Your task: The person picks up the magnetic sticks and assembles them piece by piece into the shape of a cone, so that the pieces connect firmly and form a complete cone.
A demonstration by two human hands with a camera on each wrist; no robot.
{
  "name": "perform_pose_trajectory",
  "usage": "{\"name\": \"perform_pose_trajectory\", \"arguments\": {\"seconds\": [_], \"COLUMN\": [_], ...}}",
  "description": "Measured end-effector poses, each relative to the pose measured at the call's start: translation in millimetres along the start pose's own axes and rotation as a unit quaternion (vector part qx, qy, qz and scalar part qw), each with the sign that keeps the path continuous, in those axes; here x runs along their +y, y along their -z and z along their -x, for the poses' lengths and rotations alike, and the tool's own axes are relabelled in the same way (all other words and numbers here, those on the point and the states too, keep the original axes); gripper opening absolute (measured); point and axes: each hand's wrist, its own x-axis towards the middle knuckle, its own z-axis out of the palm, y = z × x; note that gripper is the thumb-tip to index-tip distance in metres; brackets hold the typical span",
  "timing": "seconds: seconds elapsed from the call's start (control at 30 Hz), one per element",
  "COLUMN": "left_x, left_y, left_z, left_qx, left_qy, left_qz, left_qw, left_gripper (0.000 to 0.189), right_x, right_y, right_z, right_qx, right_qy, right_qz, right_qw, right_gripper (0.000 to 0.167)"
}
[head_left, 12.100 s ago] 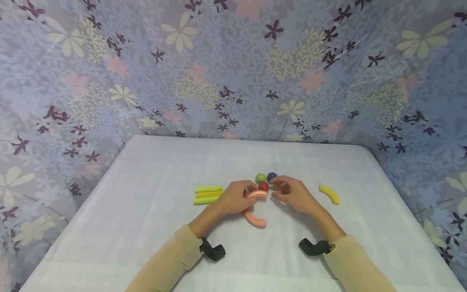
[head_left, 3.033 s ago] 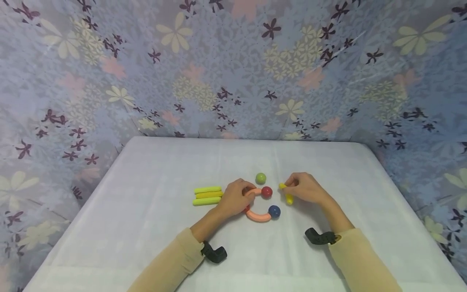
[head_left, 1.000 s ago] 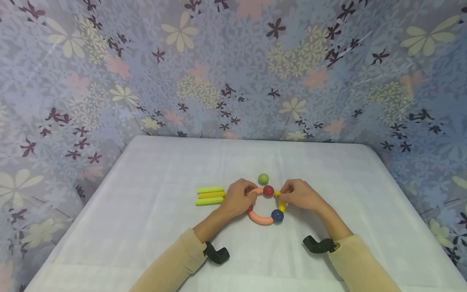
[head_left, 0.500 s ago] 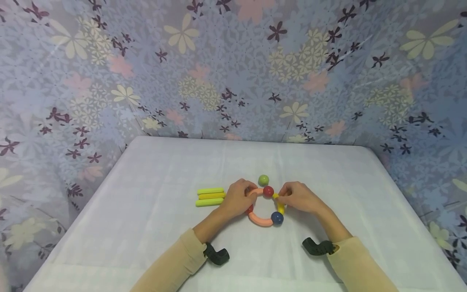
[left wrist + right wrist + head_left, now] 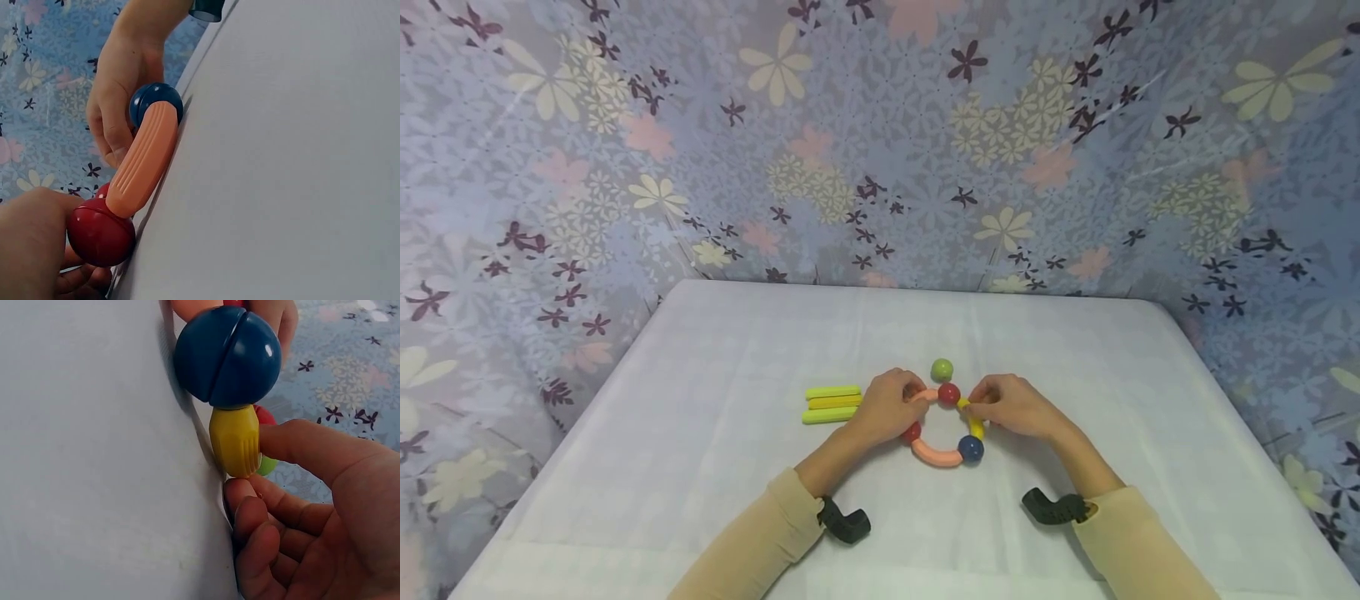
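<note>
Several toy pieces form a small ring on the white-covered table. My left hand (image 5: 891, 408) grips its left side at the far peach curved rod (image 5: 929, 395), by a red ball (image 5: 102, 234). A near peach curved rod (image 5: 937, 456) runs from that ball to a blue ball (image 5: 971, 449). My right hand (image 5: 1011, 406) pinches the yellow curved rod (image 5: 977, 429) between thumb and fingers. In the right wrist view its near end meets the blue ball. Its far end is right at another red ball (image 5: 948, 393); the fingers partly cover the rod.
Just behind the ring sits a loose green ball (image 5: 942, 370). Left of my left hand lie two yellow-green straight rods (image 5: 832, 392) with a yellow straight rod (image 5: 835, 402) between them. A floral curtain (image 5: 880, 167) hangs behind the table (image 5: 737, 333).
Red and blue balls have joined the peach rods. My right hand has brought the yellow curved rod from the right into the ring's right side, lately closing up to the far red ball.
</note>
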Motion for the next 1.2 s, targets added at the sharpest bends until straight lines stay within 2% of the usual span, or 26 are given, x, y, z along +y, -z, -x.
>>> {"name": "perform_pose_trajectory", "arguments": {"seconds": [0.13,0.27,0.4,0.5,0.6,0.77,0.87,0.97,1.03,1.2], "left_x": [3.5,6.3,7.6,3.4,-5.8,-24.3,-34.8,-41.3,-44.0,-47.6], "left_y": [5.1,12.8,23.8,34.7,48.7,73.0,87.1,99.6,106.6,119.3], "left_z": [0.7,-0.7,-4.7,-6.8,-7.7,-13.5,-14.8,-13.0,-11.8,-6.8], "left_qx": [-0.016,-0.042,-0.082,-0.097,-0.089,-0.040,-0.033,-0.062,-0.089,-0.127], "left_qy": [0.011,0.004,0.001,-0.003,-0.014,-0.036,-0.012,0.034,0.053,0.062], "left_qz": [-0.022,-0.025,-0.014,-0.021,-0.035,-0.068,-0.079,-0.076,-0.073,-0.073], "left_qw": [0.9996,0.9988,0.9965,0.9951,0.9953,0.9962,0.9962,0.9946,0.9919,0.9872], "left_gripper": [0.022,0.019,0.016,0.015,0.016,0.022,0.024,0.026,0.026,0.024], "right_x": [0,-1,-3,-3,-3,-4,-8,-9,-8,-7], "right_y": [-1,0,1,-2,-6,-9,-11,-13,-14,-15], "right_z": [0.0,2.0,4.8,4.9,3.7,5.7,7.2,6.8,5.6,2.9], "right_qx": [-0.002,-0.004,0.005,0.009,0.006,0.023,0.029,0.027,0.026,0.018], "right_qy": [0.011,0.017,0.020,0.027,0.035,0.029,0.023,0.019,0.020,0.035], "right_qz": [-0.002,0.001,0.002,-0.002,-0.005,0.011,0.025,0.032,0.033,0.028], "right_qw": [0.9999,0.9998,0.9998,0.9996,0.9994,0.9993,0.9990,0.9990,0.9989,0.9988], "right_gripper": [0.032,0.031,0.033,0.032,0.030,0.025,0.024,0.024,0.024,0.024]}}
